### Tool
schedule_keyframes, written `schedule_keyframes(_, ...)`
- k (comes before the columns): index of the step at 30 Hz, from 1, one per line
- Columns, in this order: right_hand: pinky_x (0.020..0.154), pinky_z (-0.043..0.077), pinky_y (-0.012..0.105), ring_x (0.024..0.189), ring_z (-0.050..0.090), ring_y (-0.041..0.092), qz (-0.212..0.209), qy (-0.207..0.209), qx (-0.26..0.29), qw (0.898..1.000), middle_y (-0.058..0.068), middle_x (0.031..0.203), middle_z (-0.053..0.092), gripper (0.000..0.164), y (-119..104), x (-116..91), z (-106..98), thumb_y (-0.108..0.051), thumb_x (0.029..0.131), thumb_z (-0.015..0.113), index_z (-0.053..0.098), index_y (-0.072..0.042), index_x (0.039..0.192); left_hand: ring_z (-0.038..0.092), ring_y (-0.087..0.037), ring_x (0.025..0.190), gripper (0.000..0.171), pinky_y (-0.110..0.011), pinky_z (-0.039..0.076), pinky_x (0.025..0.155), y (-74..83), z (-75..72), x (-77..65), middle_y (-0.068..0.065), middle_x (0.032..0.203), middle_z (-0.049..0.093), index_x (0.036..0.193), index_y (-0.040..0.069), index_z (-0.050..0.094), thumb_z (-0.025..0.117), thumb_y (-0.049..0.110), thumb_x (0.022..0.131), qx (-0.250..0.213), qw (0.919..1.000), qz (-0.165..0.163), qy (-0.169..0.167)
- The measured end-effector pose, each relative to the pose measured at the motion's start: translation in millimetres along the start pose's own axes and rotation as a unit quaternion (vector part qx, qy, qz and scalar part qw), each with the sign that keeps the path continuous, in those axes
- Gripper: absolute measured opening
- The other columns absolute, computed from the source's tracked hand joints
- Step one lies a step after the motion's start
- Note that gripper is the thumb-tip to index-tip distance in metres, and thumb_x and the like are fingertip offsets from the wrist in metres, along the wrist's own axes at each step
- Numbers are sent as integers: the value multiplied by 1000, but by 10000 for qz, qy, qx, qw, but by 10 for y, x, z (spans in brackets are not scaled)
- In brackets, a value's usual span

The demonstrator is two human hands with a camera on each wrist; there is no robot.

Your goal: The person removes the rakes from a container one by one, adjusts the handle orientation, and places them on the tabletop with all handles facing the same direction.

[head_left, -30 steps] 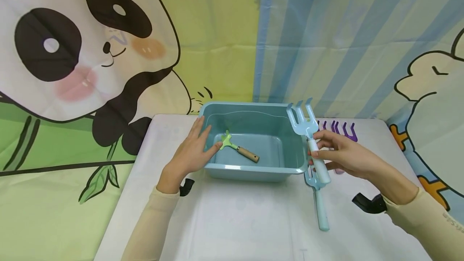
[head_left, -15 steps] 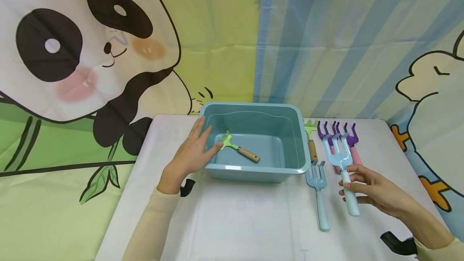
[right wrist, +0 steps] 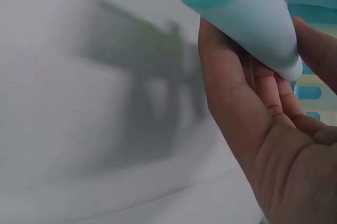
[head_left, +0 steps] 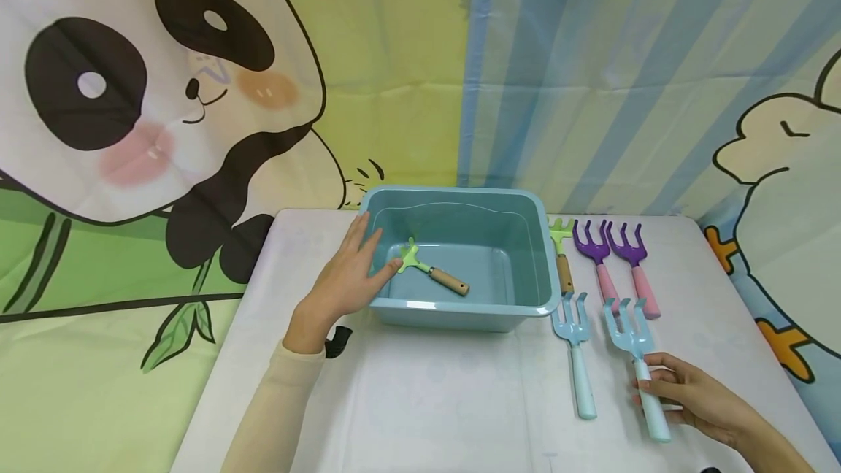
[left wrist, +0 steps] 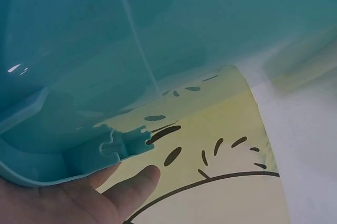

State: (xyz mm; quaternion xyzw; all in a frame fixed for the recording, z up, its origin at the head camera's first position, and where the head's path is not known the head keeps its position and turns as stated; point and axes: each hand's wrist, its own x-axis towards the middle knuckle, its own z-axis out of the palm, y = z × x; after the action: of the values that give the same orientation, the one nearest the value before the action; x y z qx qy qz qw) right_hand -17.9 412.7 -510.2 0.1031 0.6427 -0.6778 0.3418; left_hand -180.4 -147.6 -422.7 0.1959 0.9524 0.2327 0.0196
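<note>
My right hand (head_left: 699, 396) pinches the handle of a light-blue garden hand fork (head_left: 634, 341), tines pointing away, over the right side of the table. The right wrist view shows the handle end (right wrist: 253, 19) between thumb and fingers, with a shadow on the white surface. My left hand (head_left: 344, 276) rests at the left rim of a blue-green plastic basin (head_left: 473, 308), fingers extended. In the left wrist view that hand (left wrist: 79, 203) lies against the basin's edge (left wrist: 42, 182). Inside the basin lies a small green hand rake (head_left: 450, 280) with a wooden handle.
Right of the basin lie another light-blue hand fork (head_left: 581, 378), a green rake (head_left: 565, 273) with a wooden handle, and two purple forks, one nearer the basin (head_left: 607, 282) and one farther right (head_left: 645, 289). A printed curtain (head_left: 407, 79) hangs behind the white table (head_left: 434, 407).
My right hand has carried the light-blue hand fork from the basin's right rim to the right and toward me, lowering it. The left hand and the basin have stayed in place.
</note>
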Motion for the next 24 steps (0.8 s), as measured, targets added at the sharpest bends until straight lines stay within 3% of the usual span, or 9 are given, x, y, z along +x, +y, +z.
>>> schedule_keyframes(5, 85, 54, 50, 107, 66, 37, 198, 20, 91, 9998, 13, 114, 65, 31, 131, 21, -26, -10, 104, 56, 41, -4, 129, -7, -20, 152, 90, -54, 28, 113, 10, -9, 0, -11, 167, -1, 155, -1, 32, 37, 69, 98, 14, 10000, 26, 11)
schedule_keyframes(14, 84, 55, 52, 103, 67, 38, 329, 111, -50, 9994, 13, 110, 66, 43, 214, 66, 9, -11, 103, 56, 31, 10, 132, -7, -21, 152, 90, -53, 27, 114, 12, -9, 5, -12, 167, 0, 155, -1, 32, 37, 69, 98, 77, 10000, 45, 14)
schedule_keyframes(24, 80, 56, 47, 98, 68, 36, 140, 611, -1046, 9925, 14, 106, 66, 60, 180, 125, 87, -16, 102, 60, 26, 22, 134, -7, -20, 152, 90, -53, 24, 115, 13, -1, 0, -11, 167, 0, 155, 0, 32, 36, 70, 98, 91, 10000, -5, 15)
